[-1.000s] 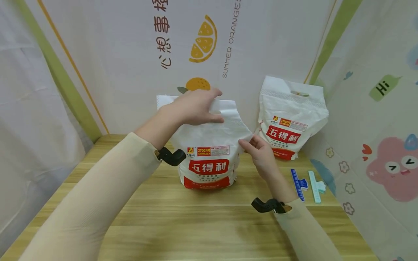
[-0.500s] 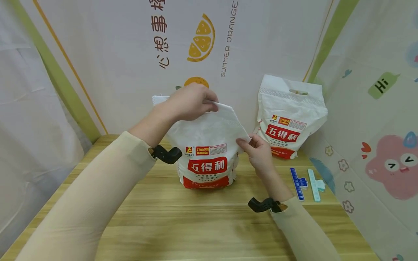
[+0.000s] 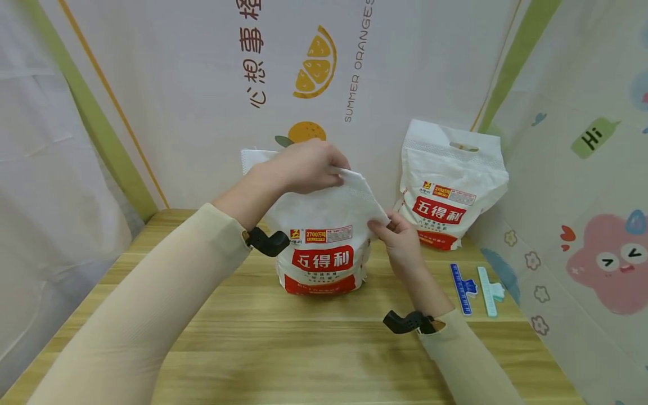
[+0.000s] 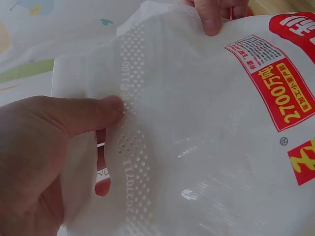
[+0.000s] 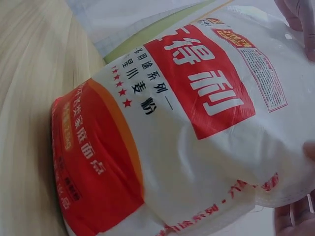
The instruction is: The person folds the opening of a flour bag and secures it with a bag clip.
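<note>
A white flour bag with red printing stands upright on the wooden table in the head view. My left hand grips its top strip from above. In the left wrist view, the thumb lies on the front beside the handle slot, with fingers showing through the slot from behind. My right hand pinches the bag's right upper corner between thumb and fingers. The right wrist view shows the bag's printed front and its base on the table; only bits of the hands show at that view's right edge.
Behind to the right, a second flour bag leans near the curtain. A blue bag clip and a pale teal bag clip lie on the wooden table. Printed curtains enclose the back and sides.
My left hand had its thumb and fingers spread at the bag's top; they have since closed on the top strip, whose right part now tips forward. The right hand keeps its pinch.
</note>
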Action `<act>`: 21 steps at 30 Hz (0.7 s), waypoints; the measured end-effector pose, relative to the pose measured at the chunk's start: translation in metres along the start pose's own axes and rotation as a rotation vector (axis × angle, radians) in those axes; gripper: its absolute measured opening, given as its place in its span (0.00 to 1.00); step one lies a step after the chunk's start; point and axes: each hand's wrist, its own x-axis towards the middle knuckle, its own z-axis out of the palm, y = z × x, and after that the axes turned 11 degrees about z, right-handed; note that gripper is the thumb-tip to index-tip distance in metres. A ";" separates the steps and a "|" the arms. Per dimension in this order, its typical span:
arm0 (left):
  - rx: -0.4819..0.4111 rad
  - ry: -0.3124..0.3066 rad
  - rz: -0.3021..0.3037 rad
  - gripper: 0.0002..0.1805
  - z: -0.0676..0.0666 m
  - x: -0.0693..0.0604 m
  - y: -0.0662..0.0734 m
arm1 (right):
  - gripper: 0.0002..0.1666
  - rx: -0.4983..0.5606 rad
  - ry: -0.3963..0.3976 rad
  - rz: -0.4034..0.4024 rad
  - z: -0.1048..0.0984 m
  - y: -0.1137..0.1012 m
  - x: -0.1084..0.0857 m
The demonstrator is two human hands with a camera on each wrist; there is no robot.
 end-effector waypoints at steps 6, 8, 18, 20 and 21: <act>0.052 0.023 0.014 0.09 0.002 -0.003 -0.003 | 0.09 0.018 0.040 -0.035 0.001 0.005 0.001; 0.052 0.025 0.016 0.10 0.002 -0.005 -0.003 | 0.10 0.014 0.047 -0.039 0.001 0.006 0.001; 0.106 0.066 0.043 0.11 -0.002 -0.011 -0.006 | 0.04 -0.028 0.167 -0.116 0.009 0.008 0.001; 0.061 0.049 0.045 0.11 -0.003 -0.011 -0.006 | 0.04 -0.035 0.171 -0.107 0.010 0.007 0.001; 0.037 0.035 0.048 0.11 -0.003 -0.012 -0.006 | 0.03 -0.036 0.165 -0.098 0.010 0.007 0.001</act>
